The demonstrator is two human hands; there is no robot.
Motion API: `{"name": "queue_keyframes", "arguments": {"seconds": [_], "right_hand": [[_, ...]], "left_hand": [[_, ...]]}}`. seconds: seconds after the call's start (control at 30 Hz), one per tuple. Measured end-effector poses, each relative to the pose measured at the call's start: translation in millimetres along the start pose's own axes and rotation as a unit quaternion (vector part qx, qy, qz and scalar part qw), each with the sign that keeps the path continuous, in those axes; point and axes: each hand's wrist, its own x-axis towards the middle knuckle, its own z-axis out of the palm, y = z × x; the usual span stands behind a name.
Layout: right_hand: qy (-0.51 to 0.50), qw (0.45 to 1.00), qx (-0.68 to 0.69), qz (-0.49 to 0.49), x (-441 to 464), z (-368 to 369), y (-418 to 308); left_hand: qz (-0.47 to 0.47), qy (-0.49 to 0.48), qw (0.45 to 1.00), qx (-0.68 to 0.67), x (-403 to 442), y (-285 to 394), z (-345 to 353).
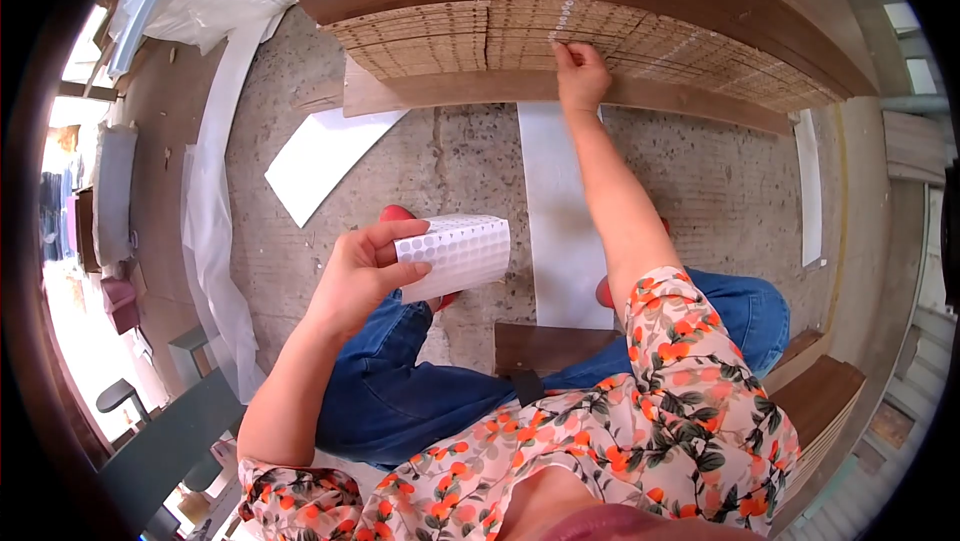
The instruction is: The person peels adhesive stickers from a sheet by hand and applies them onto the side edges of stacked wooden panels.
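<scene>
A white sheet of round stickers (465, 256) is pinched between the thumb and fingers of my left hand (370, 266), above my left knee. My right hand (583, 73) reaches forward to the edges of a long stack of brown panels (420, 41), its thumb and fingertips pressed together at the stack's face. Whether a sticker is between those fingertips is too small to tell. A column of pale round dots (567, 13) runs up the panel edges just above my fingertips.
White strips (560, 211) and a white board piece (325, 161) lie on the concrete floor (460, 161). Clear plastic film (215, 181) and a dark green chair (170, 441) are at the left. More brown boards (820, 391) sit at the right.
</scene>
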Motion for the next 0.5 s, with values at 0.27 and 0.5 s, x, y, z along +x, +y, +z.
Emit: {"name": "queue_keyframes", "arguments": {"seconds": [0.27, 0.5], "right_hand": [[-0.063, 0.986, 0.135, 0.071, -4, 7, 1], [0.014, 0.996, 0.074, 0.043, -8, 17, -9]], "left_hand": [[0.001, -0.006, 1.0, -0.008, 0, 0, 2], [-0.004, -0.008, 1.0, -0.011, 0, 2, 0]]}}
